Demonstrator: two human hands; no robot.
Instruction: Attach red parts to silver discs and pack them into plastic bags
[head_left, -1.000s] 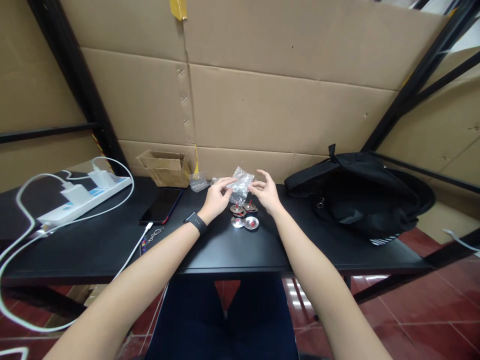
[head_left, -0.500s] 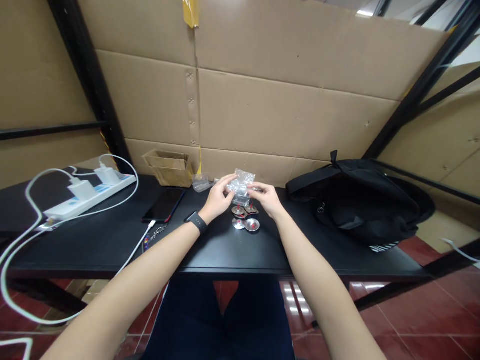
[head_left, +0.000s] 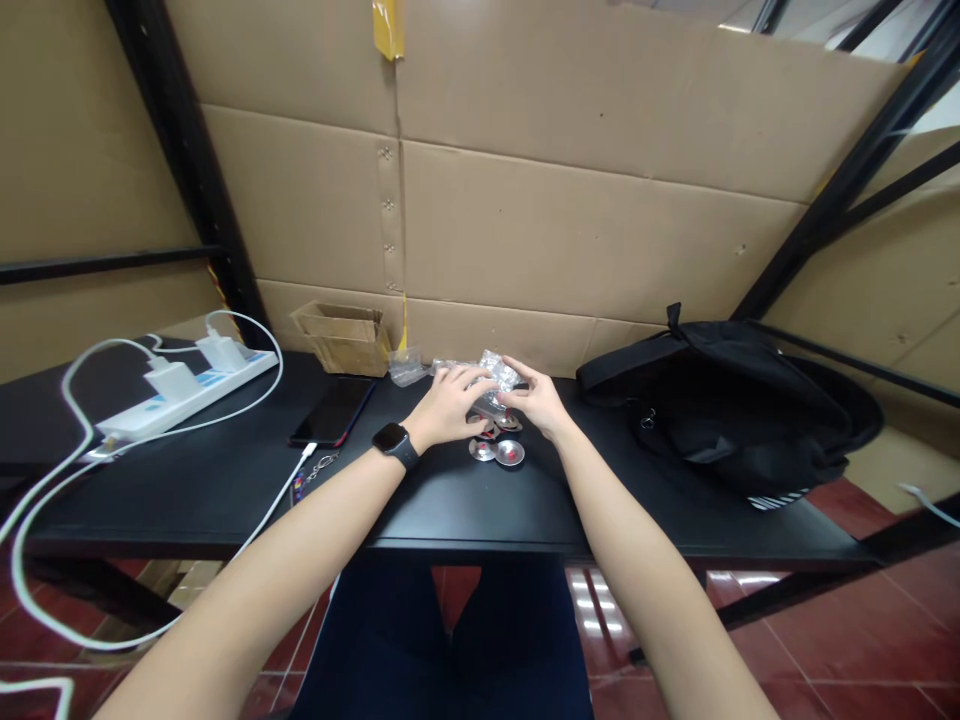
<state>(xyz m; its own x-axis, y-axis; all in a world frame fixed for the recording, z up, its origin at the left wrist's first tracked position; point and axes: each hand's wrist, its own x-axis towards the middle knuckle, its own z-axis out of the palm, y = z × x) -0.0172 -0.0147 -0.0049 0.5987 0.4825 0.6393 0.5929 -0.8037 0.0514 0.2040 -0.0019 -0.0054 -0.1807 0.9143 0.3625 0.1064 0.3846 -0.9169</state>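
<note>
Both my hands meet over the middle of the black table (head_left: 450, 500). My left hand (head_left: 448, 405), with a black watch on its wrist, and my right hand (head_left: 534, 402) pinch a small crumpled clear plastic bag (head_left: 497, 373) between them, held low just above the table. Beneath and in front of the hands lie several small silver discs with red centres (head_left: 501, 451). Whether the bag holds anything cannot be made out.
A black phone (head_left: 334, 412) on a white cable lies left of my hands. A white power strip (head_left: 184, 392) with chargers sits at far left. A small cardboard box (head_left: 346, 336) and another clear bag (head_left: 407, 367) stand by the cardboard wall. A black backpack (head_left: 735, 405) fills the right.
My right hand, open a second ago, has closed on the bag. Both hands have lowered the bag toward the discs on the table.
</note>
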